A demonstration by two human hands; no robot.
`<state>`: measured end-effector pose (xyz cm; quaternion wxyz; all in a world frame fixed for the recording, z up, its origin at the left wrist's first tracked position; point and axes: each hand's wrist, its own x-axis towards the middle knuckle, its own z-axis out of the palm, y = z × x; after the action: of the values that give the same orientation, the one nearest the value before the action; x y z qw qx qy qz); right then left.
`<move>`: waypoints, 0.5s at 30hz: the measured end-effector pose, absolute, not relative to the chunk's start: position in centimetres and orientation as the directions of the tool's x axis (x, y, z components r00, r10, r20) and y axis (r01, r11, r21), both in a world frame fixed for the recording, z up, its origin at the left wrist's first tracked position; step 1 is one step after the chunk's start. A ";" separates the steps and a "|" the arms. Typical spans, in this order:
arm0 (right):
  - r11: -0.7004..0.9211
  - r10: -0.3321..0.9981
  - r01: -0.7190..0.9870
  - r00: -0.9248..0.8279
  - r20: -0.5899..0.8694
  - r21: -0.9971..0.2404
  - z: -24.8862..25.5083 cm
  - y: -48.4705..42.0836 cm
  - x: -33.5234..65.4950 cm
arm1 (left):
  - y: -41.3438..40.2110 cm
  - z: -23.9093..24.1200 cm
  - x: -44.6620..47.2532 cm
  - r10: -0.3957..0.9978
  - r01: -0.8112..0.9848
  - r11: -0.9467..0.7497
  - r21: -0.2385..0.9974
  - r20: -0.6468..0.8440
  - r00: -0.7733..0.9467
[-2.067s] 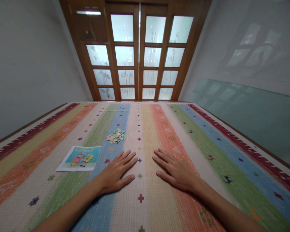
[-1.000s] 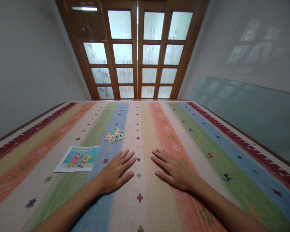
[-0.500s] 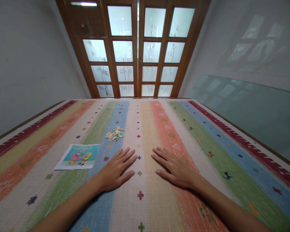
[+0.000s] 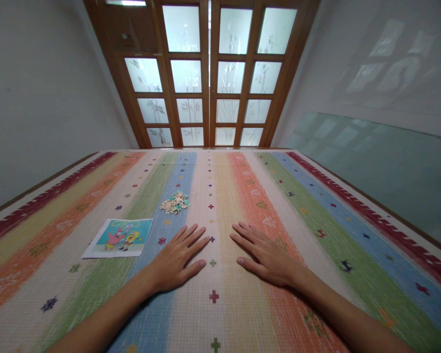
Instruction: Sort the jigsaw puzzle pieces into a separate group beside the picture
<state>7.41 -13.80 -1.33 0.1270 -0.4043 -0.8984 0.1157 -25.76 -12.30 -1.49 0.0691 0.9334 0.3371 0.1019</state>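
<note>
Left hand (image 4: 180, 257) and right hand (image 4: 260, 252): flat on counter (image 4: 242, 309), palms down, fingers a little spread, holding nothing. Puzzle pieces (image 4: 175, 203) heaped ahead of left hand, nearer it than right; no clear long axis. Printed picture (image 4: 123, 238) left of left hand, top pointing away, long side roughly left-right.

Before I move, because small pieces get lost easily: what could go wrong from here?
The puzzle pieces lie in a loose heap beyond the left hand, so a careless sweep might scatter them. The printed picture lies flat to that hand's left with nothing weighing it down, so a brush could shift it.
</note>
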 end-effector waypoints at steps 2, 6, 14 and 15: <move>0.649 0.754 0.696 -0.642 0.138 -0.309 -1.4 -13.8 7.4 | -12.3 -1.5 -25.8 0.642 0.613 -0.764 0.202 0.145 0.753; 0.652 0.751 0.694 -0.646 0.136 -0.305 -1.5 -13.8 7.5 | -12.2 -1.5 -25.8 0.644 0.614 -0.762 0.207 0.140 0.752; 0.647 0.755 0.706 -0.646 0.111 -0.288 -1.3 -13.9 7.4 | -12.3 -1.2 -25.7 0.648 0.619 -0.757 0.211 0.120 0.752; 0.648 0.754 0.704 -0.646 0.118 -0.290 -1.3 -13.9 7.4 | -12.3 -1.1 -25.7 0.649 0.622 -0.755 0.207 0.110 0.752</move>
<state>7.44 -13.87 -1.29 0.1145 -0.4049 -0.9005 0.1095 -25.73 -12.31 -1.06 0.0789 0.9327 0.3407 0.0879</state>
